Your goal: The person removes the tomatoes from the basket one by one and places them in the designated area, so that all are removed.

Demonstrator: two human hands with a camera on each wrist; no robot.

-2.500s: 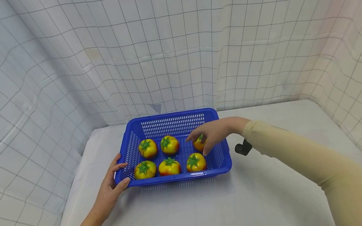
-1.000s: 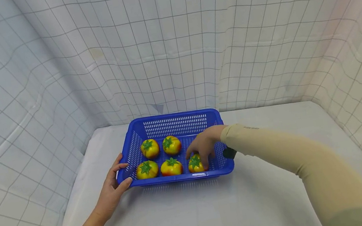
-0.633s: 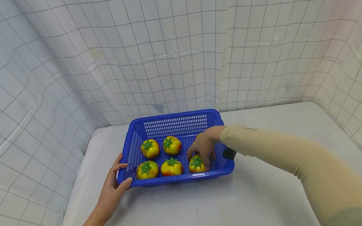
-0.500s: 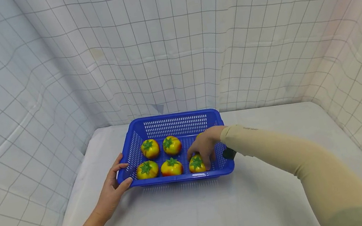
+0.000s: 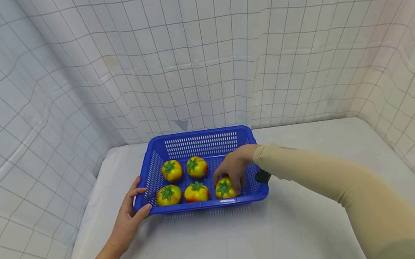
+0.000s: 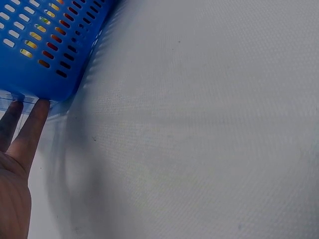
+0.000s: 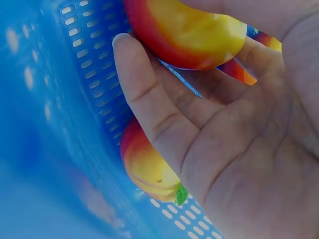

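Tomato [image 5: 224,189], yellow-red, green calyx, near right corner of blue slotted basket [image 5: 199,204] on white-covered desk [image 5: 218,250]. Right hand [image 5: 234,169] grips it, fingers curled round; left hand [image 5: 128,212] pinches basket's near left corner. Sleeve print [image 5: 288,148] too small to read.

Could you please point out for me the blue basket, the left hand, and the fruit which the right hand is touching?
Blue basket [image 5: 203,204]: head view, on its near rim.
Left hand [image 5: 126,215]: head view, on its back.
Fruit [image 5: 225,188]: head view, on its green leafy top.
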